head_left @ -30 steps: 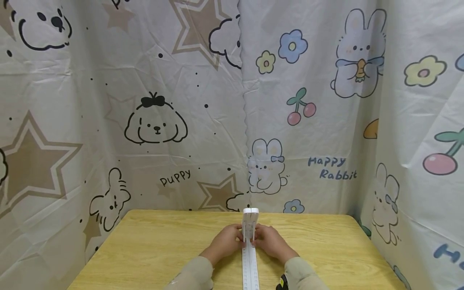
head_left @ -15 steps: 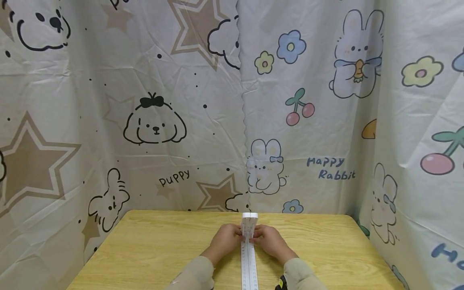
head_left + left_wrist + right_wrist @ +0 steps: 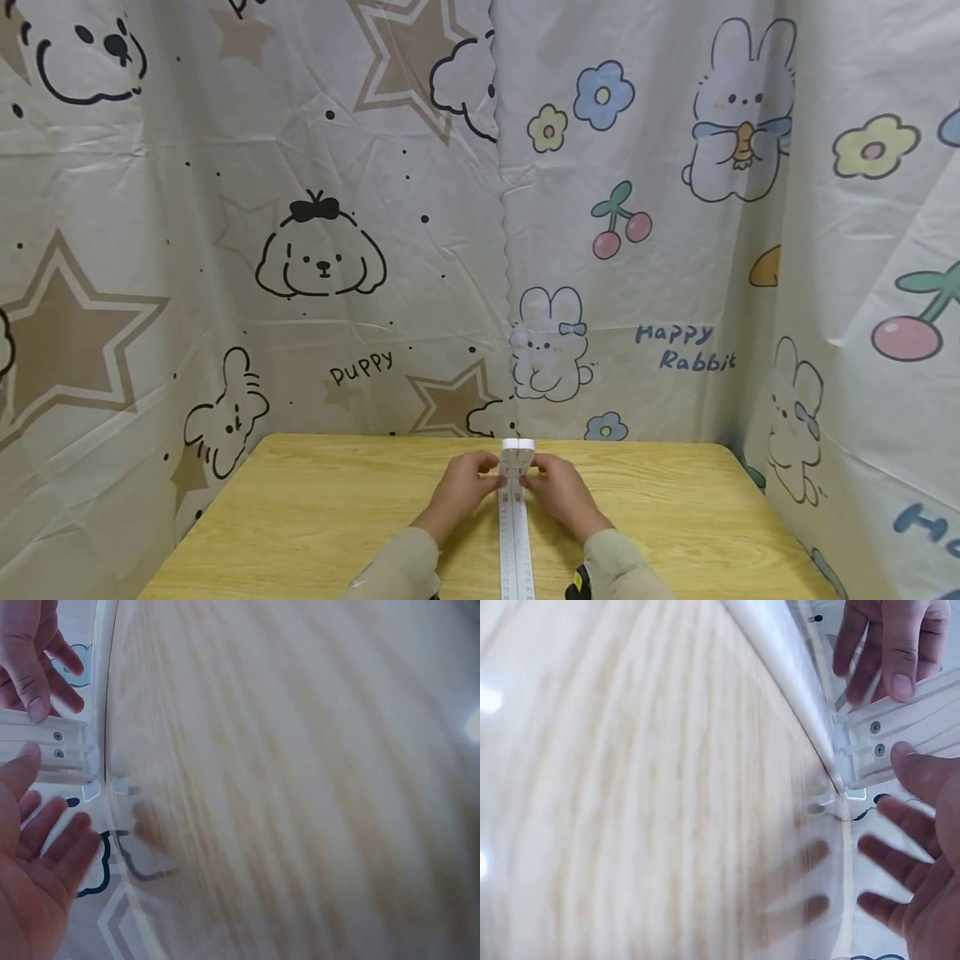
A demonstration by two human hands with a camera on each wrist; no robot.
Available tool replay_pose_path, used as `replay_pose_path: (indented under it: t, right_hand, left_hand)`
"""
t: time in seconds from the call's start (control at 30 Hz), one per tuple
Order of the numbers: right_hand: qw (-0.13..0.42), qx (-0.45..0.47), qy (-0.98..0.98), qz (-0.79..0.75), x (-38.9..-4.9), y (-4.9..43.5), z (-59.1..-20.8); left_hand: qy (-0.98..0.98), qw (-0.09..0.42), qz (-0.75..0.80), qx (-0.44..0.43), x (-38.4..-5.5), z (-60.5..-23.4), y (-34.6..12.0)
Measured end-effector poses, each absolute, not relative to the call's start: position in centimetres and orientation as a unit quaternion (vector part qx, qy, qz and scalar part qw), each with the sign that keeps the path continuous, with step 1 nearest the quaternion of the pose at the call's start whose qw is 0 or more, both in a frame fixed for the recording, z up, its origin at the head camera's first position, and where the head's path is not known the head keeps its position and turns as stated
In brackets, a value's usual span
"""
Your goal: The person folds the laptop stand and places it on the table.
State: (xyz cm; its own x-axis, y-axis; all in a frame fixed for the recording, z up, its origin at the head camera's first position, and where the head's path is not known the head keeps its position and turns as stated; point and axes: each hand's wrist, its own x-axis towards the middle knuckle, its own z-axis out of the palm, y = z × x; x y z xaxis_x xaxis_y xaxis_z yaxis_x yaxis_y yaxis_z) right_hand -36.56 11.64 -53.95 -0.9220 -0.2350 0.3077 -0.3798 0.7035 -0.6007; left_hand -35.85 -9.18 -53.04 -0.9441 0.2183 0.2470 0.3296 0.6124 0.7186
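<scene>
A long, narrow white plastic folding stand [image 3: 516,542] with a seam down its middle lies on the table, its far end raised upright. My left hand [image 3: 456,492] is at the left of that raised end and my right hand [image 3: 564,492] at the right, thumbs and fingertips right at its sides. In the left wrist view my left thumb touches the white stand [image 3: 45,739], while the other fingers stretch loosely past it. From the right wrist, two screws show on the stand [image 3: 889,729]; my right thumb rests at its edge, the remaining fingers straight and spread.
The yellow wood-grain table [image 3: 337,517] ends just beyond the stand. Behind it and at both sides hangs a pale curtain [image 3: 420,275] printed with puppies, rabbits, stars and flowers. A black and yellow band [image 3: 579,582] shows by the right sleeve.
The raised end first tilts down and draws together, then parts slightly at the top. Both hands have loosened their hold and shifted slightly farther away; two small slots now show below the thumbs.
</scene>
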Motion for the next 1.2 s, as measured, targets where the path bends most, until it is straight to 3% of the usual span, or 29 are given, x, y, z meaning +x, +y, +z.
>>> replay_pose_path:
  t: [0.17,0.27,0.4,0.6,1.2]
  right_hand:
    - [0.131,0.181,-0.89,0.398,-36.6,11.4,-54.0]
    - [0.12,0.182,-0.872,0.438,-36.4,11.3,-54.1]
    - [0.063,0.183,-0.85,0.49,-36.0,11.8,-53.7]
    - [-0.028,0.203,-0.836,0.509,-36.0,13.0,-52.5]
    - [-0.13,0.281,-0.824,0.474,-35.9,14.7,-52.1]
  left_hand:
    - [-0.855,0.086,-0.474,-0.193,-36.2,-53.3,-8.8]
    - [-0.838,0.09,-0.503,-0.189,-36.2,-53.5,-8.7]
    - [-0.827,0.067,-0.529,-0.178,-36.1,-53.4,-8.9]
    - [-0.809,-0.008,-0.562,-0.175,-36.0,-52.7,-9.7]
    - [-0.849,-0.089,-0.478,-0.209,-35.1,-52.2,-11.1]
